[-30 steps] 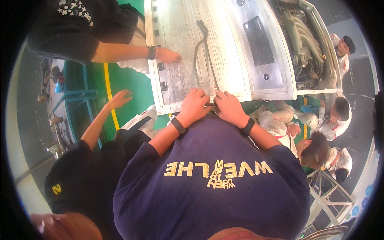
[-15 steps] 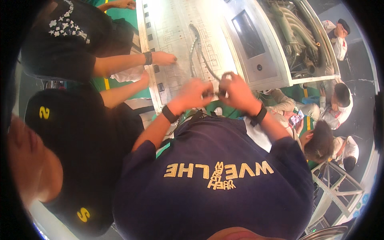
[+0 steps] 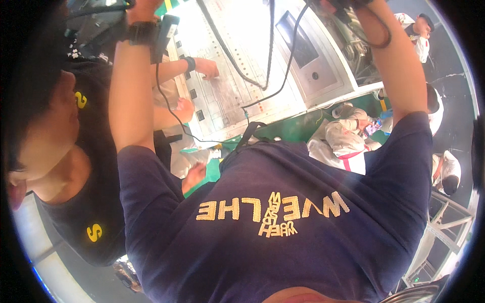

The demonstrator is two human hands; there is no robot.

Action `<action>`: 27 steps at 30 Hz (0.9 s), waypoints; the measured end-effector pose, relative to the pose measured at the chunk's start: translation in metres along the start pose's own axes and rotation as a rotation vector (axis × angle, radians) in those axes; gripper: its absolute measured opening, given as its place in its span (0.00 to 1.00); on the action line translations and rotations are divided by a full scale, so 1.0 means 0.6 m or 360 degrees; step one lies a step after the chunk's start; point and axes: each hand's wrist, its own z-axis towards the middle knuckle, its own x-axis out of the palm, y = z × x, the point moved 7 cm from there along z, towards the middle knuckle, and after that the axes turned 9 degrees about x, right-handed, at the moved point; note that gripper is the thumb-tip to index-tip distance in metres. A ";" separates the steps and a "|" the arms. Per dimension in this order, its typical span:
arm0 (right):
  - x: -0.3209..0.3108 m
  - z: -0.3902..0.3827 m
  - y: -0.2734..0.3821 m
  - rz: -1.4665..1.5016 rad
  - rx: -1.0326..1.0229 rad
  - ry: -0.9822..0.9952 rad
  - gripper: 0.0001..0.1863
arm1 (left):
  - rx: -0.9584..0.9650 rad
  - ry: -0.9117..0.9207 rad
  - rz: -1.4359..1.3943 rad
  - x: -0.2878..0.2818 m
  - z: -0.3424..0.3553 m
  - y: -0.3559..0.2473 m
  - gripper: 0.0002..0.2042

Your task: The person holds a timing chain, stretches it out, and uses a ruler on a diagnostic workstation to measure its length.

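Both my arms are raised and spread, and my hands are cut off by the upper edge. My left hand (image 3: 144,9), with a dark watch (image 3: 141,33) at its wrist, is beside a black cable (image 3: 98,10) that runs off to the left; its fingers are hidden. A small black box (image 3: 166,31) with a thin cord shows next to that wrist. My right hand (image 3: 373,11) is closed around a dark cable bundle (image 3: 348,14), only partly in view. Between the hands, a dark cable (image 3: 237,65) hangs in a loop before the white panel (image 3: 227,103).
A person in black at my left holds a hand (image 3: 206,68) over the panel. Right of it is a cabinet with a dark screen (image 3: 299,39). People in pale clothes (image 3: 348,132) are beyond my right arm, near a metal frame (image 3: 447,227).
My hands have gone from together in front of my chest to up and far apart. The cable has moved off the panel and hangs in a loop. The person at left has leaned closer.
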 end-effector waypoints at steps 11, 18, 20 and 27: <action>0.008 0.028 -0.013 -0.0057 0.0000 0.0044 0.18 | -0.0745 -0.0005 0.0231 0.160 -0.497 0.258 0.10; 0.008 0.012 -0.020 -0.0316 -0.0298 -0.0214 0.18 | -0.1306 0.0159 0.0144 0.326 -0.801 0.326 0.12; 0.015 -0.001 -0.009 -0.0416 -0.0601 -0.0277 0.18 | -0.1323 0.0187 0.0116 0.360 -0.809 0.342 0.13; 0.028 -0.019 -0.052 -0.0132 -0.0308 -0.0162 0.18 | -0.1315 0.0300 0.0071 0.453 -0.726 0.388 0.13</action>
